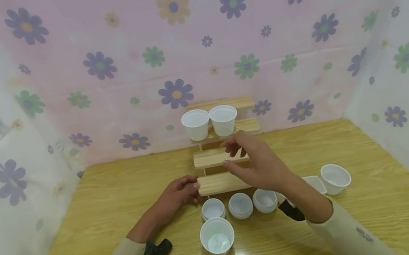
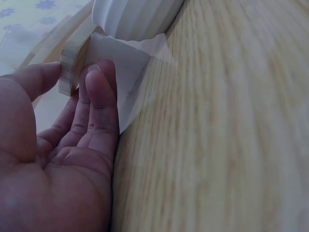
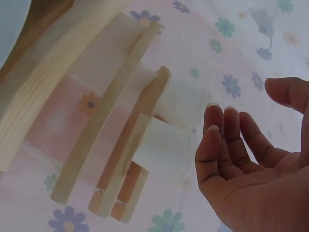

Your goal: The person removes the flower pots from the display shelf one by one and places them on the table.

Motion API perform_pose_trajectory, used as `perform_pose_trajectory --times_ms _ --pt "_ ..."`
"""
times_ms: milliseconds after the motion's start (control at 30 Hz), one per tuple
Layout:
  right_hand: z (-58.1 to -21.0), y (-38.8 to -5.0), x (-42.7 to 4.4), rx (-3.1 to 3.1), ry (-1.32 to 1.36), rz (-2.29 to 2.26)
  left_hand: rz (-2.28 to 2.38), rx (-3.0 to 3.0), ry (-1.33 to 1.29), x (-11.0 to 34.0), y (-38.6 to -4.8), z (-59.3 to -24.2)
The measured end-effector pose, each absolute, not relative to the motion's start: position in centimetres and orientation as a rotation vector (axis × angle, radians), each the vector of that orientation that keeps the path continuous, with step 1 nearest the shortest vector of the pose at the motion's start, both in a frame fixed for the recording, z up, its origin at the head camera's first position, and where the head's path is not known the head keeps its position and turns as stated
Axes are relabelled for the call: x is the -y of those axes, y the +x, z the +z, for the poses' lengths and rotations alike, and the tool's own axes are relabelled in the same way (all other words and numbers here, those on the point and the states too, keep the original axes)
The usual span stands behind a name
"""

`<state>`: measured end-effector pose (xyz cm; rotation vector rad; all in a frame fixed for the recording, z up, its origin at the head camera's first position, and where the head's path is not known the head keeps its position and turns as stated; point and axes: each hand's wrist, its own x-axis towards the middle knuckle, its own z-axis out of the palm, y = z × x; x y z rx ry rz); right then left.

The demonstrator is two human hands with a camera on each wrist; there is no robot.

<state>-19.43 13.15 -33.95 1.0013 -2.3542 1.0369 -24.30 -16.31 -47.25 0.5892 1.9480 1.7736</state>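
A tiered wooden shelf rack (image 1: 218,183) stands in the middle of the table. My left hand (image 1: 181,191) holds the left end of its lowest board; in the left wrist view, the thumb touches the board end (image 2: 72,60) and the other fingers lie below. Over the lower boards hovers my right hand (image 1: 256,161), its fingers loosely bent and nothing in them. Two white plastic cups (image 1: 196,125) (image 1: 224,120) sit side by side on an upper board. In the right wrist view a white cup (image 3: 164,150) stands apart from the fingertips (image 3: 212,133).
Three small white ribbed bowls (image 1: 213,209) (image 1: 240,206) (image 1: 265,200) line the rack's front. A white cup (image 1: 217,236) stands nearer the front. To the right are another white cup (image 1: 336,178) and a white square dish (image 1: 314,185), partly hidden by my forearm. Flowered cloth (image 1: 131,76) hangs behind.
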Motion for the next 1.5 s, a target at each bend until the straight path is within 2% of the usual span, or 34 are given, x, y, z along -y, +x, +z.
perform_pose_trajectory --times_ms 1033,1500 --pt "-31.2 -22.5 -11.7 2.182 0.53 1.239 1.799 -1.937 0.559 16.3 -24.2 -47.5" --pt "-32.7 -25.2 -11.2 2.212 0.414 1.273 1.794 -1.943 0.537 16.2 -24.1 -47.3"
